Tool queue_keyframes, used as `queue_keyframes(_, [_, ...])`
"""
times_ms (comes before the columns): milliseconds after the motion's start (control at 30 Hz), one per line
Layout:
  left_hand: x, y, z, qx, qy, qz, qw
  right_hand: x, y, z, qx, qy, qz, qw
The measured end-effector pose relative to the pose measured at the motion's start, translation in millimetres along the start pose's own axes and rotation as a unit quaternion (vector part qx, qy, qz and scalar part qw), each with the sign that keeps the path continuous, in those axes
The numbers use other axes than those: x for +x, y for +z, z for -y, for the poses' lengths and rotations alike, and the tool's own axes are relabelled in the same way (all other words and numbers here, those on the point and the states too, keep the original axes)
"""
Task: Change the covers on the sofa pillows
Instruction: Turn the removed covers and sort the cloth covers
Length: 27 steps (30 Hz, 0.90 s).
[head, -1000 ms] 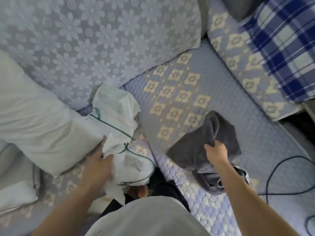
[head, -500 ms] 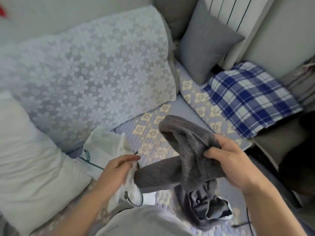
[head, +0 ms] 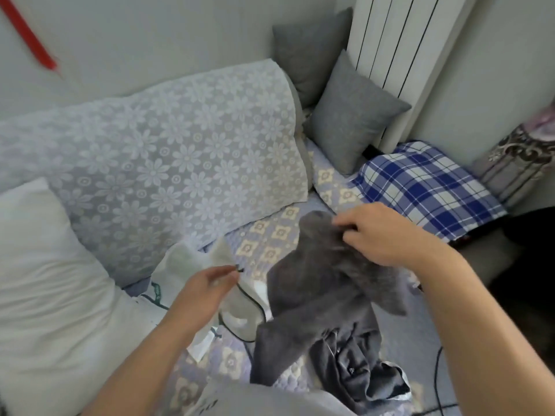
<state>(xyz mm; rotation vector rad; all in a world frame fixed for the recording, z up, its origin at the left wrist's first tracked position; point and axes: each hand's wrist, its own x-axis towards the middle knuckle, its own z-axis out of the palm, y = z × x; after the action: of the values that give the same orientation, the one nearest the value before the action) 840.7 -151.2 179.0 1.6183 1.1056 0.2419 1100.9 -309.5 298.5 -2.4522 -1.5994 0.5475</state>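
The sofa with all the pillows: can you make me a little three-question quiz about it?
1. True or false: the right hand grips the grey pillow cover.
2. Which pillow lies at the sofa's far right? A. blue plaid pillow B. a red striped one C. a green dotted one
3. Fill in: the bare pillow on the left is ____ in colour.

Key: 1 true; 2 A; 3 white.
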Motion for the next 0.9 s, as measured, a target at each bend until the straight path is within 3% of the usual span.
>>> queue_keyframes(67, [0,-2,5,-0.051,-0.035,-0.063,0.996,-9,-4,-1,-0.138,-0.038,0.036,0.989])
queue_keyframes(133, [1,-2,4,-0.064,-0.042,-0.101,0.992,-15,-6,0,-0.201,-0.05,0.021,0.978])
queue_keyframes(233, [-3,3,-9,-0.007,0.0,-0.068,0.998,-25,-11,4,-0.193,-0.038,-0.036,0.98])
queue_keyframes(333, [-13,21,-29,0.095,0.036,0.071,0.992,-35,-21,14,-0.101,-0.046,-0.079,0.991])
queue_keyframes(433, [-28,46,-53,0.204,0.121,0.171,0.956,-47,-29,43,0.003,-0.105,-0.122,0.987])
queue_keyframes(500, [-37,61,-66,0.176,0.219,0.197,0.939,-48,-31,64,0.114,-0.14,-0.158,0.971])
queue_keyframes(567, [-49,76,-76,0.054,0.251,0.215,0.942,-47,-30,79,0.27,-0.146,-0.184,0.934])
queue_keyframes(633, [-54,90,-72,-0.019,0.217,0.171,0.961,-44,-30,86,0.344,-0.148,-0.222,0.9])
queue_keyframes(733, [-41,86,-59,-0.059,0.13,0.054,0.988,-43,-34,67,0.34,-0.139,-0.301,0.88])
queue_keyframes(833, [-32,61,-67,-0.157,0.029,0.035,0.987,-43,-31,16,0.238,-0.018,-0.379,0.894])
queue_keyframes(900, [-31,48,-78,-0.231,-0.005,0.027,0.973,-43,-11,-5,0.2,0.067,-0.355,0.911])
